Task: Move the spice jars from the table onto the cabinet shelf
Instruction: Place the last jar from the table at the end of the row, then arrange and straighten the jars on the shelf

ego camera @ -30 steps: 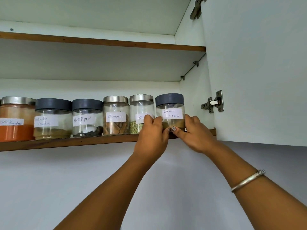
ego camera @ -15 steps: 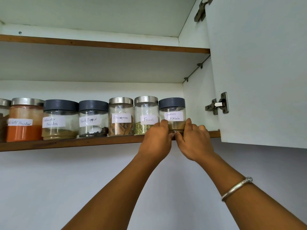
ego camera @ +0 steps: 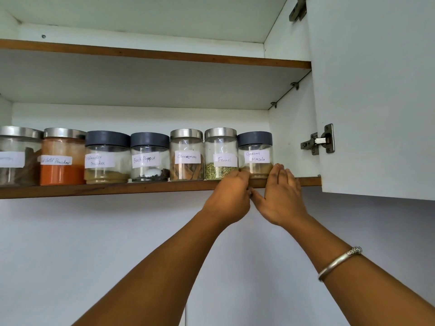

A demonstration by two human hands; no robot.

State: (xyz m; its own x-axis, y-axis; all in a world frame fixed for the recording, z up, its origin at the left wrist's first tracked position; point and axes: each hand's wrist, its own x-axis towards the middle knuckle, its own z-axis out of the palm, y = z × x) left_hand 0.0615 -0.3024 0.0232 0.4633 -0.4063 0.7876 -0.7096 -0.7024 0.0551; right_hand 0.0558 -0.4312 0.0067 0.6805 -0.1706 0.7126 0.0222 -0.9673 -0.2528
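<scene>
The Garam Masala jar (ego camera: 255, 154) stands upright on the shelf (ego camera: 117, 188), last on the right of the row, touching or all but touching the Fennel jar (ego camera: 220, 154), with its base close to the shelf's front edge. The right hand (ego camera: 280, 196) is open, its fingers nearly straight, with the tips laid against the jar's lower right side. The left hand (ego camera: 229, 198) is curled at the jar's lower left, knuckles in front of the two jars' bases; whether it really grips the glass or only rests there cannot be told. The main risk, as I judge it, is the jar coming forward with the hands as they let go: a fingertip dragging on the glass or label could tip it over the edge, since it sits so near the front. A push from the right could also shove it into the Fennel jar and jostle the row, which is packed tight. The left knuckles could catch the Fennel jar's base in the same way. The open door (ego camera: 376, 90) hangs just right of the right hand, so a careless pull back could knock the wrist against it.
</scene>
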